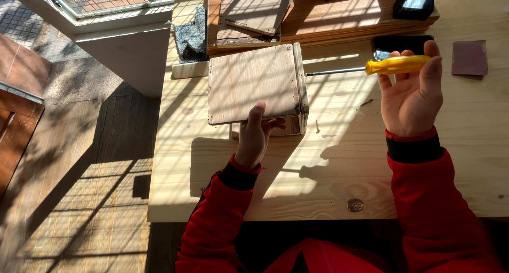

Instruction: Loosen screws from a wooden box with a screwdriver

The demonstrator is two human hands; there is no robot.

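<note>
Two bare hands at work over a pale pine worktop (339, 167), both arms in red sleeves with black cuffs.

Left hand (253, 138): reaches forward from the near edge, wrist straight, back of the hand up. Thumb lies on the top face of a small square box of light, weathered wood (254, 82); the other fingers curl under its near edge, so the fingers are clamped on the box. Box sits on the worktop left of centre, its broad face up, a side wall showing along its right edge.

Right hand (411, 93): raised, palm turned toward the camera, fingers pointing away from the body. Thumb and fingertips close around the yellow plastic handle of a screwdriver with a thin steel shaft (371, 67). Long axis of the tool runs nearly level, left to right; handle on the right in the hand, shaft pointing left toward the box's right wall, tip just short of it.

Small loose screw (317, 126) on the worktop near the box's right corner. Dark phone (401, 43) lies behind the right hand; brown square of sandpaper (470, 57) just to its right. Stacked plywood boards (252, 13) beyond the box.
</note>
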